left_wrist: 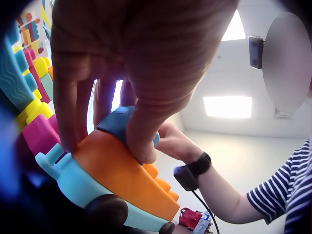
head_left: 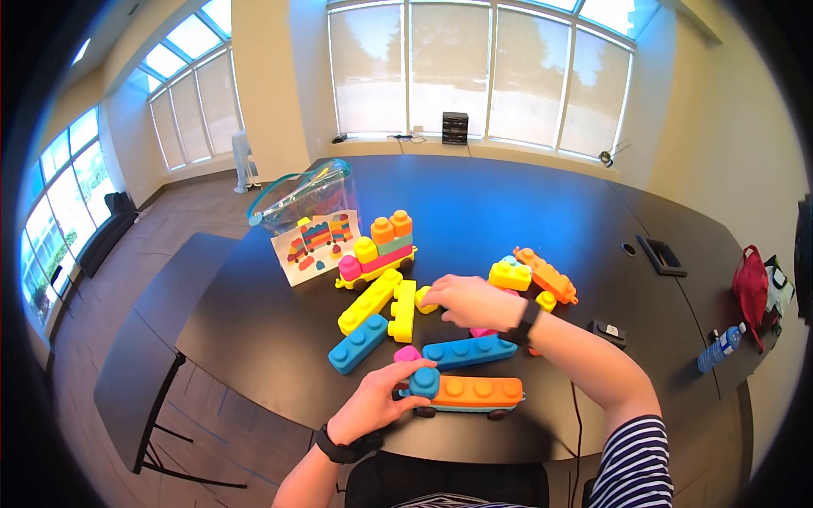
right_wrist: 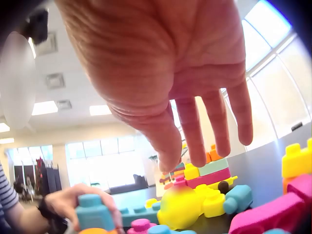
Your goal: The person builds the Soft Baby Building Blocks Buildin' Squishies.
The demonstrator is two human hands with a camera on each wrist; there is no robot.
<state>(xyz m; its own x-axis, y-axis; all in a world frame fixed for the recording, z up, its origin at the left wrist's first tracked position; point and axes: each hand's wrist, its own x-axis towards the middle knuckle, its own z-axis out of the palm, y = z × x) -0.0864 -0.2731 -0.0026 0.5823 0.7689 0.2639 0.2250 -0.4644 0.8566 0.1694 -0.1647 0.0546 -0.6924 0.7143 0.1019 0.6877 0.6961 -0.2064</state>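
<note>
My left hand (head_left: 377,402) pinches a round-topped blue block (head_left: 425,383) between thumb and fingers. That block sits at the left end of an orange block (head_left: 481,390) on a light blue wheeled base (left_wrist: 78,187). The right hand (head_left: 476,302) reaches over the middle of the table, its fingers fairly straight in the right wrist view. Just below its thumb tip there is a small yellow block (right_wrist: 180,208); in the head view the fingertips overlap the edge of that block. A long blue block (head_left: 470,351) and a pink block (head_left: 407,354) lie between the hands.
Long yellow blocks (head_left: 370,302) and a blue block (head_left: 357,344) lie left of centre. Behind them stand a built block train (head_left: 381,254), a picture card (head_left: 309,251) and a clear bag (head_left: 322,190). More blocks, including an orange one (head_left: 549,278), lie right. A water bottle (head_left: 721,348) stands far right.
</note>
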